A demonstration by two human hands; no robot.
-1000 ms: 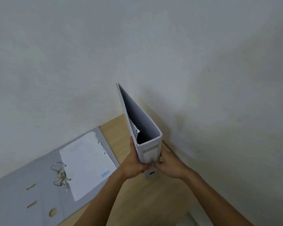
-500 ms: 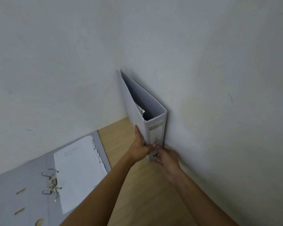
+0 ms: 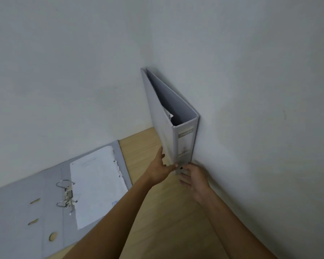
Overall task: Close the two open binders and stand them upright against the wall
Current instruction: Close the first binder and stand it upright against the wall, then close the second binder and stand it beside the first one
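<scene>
My left hand (image 3: 158, 170) pinches the binder (image 3: 168, 131) by the wall (image 3: 251, 90), my right hand (image 3: 196, 179) is spread; it might tip.

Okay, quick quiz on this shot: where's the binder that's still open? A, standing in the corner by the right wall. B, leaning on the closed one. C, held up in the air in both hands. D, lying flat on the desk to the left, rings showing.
D: the open binder lies flat on the desk at the left with its rings and a punched sheet exposed, apart from the closed binder standing at the wall.
</scene>
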